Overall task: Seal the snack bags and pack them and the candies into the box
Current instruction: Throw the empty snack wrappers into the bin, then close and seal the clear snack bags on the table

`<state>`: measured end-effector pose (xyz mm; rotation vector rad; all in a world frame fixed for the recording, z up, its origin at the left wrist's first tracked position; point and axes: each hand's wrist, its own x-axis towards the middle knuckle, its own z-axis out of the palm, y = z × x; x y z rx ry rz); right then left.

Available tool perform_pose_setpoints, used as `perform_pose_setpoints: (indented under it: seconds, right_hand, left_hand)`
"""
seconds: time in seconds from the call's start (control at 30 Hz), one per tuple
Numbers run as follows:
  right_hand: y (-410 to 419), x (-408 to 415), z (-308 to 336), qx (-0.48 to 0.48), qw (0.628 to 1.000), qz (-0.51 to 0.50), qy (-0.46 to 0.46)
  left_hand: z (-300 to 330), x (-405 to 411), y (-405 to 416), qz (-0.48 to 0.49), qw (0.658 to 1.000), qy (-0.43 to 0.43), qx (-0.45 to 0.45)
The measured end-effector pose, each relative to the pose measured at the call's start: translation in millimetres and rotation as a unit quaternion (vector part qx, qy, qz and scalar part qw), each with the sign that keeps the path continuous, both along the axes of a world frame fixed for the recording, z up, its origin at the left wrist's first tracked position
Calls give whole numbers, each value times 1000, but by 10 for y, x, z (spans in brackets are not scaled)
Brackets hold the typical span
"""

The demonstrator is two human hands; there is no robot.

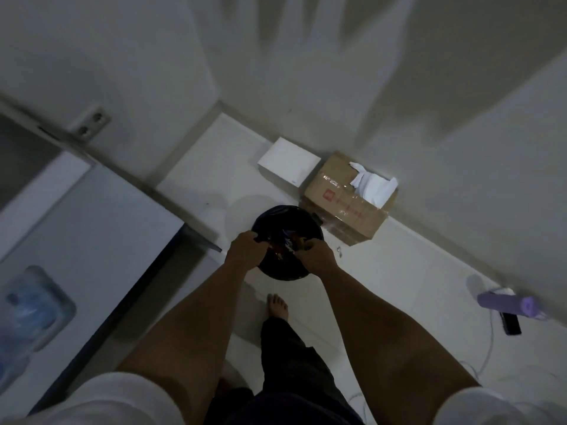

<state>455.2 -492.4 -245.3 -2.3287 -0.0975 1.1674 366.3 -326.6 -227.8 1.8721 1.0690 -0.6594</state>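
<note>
Nearest the camera, two white sleeves and a dark trouser leg frame the view, with one bare foot on the pale floor below the grip. The left hand and right hand reach down side by side, each with fingers curled around the near rim of a black bin bag lining a round bin. Colourful wrappers lie inside the bag, between the two hands; their exact type cannot be told. Just beyond the grip, a brown cardboard box stands against the wall, white paper protruding from its top. A white box sits beside it. To the right of the grip, a purple bottle lies on the floor. To the left stands a white bench.
</note>
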Motion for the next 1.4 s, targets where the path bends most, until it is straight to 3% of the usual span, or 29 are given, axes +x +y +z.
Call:
perform_pose_setpoints:
  seconds: [0.2, 0.43, 0.63, 0.9, 1.1, 1.4]
  right_hand:
    - [486, -369, -6, -5, 985, 162, -65]
    - [1370, -1289, 332, 35, 960, 258, -98]
    - [1980, -2712, 808, 83, 919, 357, -145]
    - [2518, -4548, 1001, 124, 875, 450, -133]
    - [2907, -5356, 1002, 148, 855, 471, -157]
    - [3815, -6030, 998, 181, 858, 455, -157]
  left_hand:
    - [370, -773, 402, 119, 992, -8, 29]
    - [955, -2214, 884, 227, 966, -86, 92]
    - [1131, -3890, 1187, 331, 929, -119, 109]
    - [1240, -6095, 1281, 468, 864, -114, 148]
    - [1200, -7126, 1400, 511, 835, -103, 178]
    - [1035, -7642, 2061, 533, 821, -101, 178]
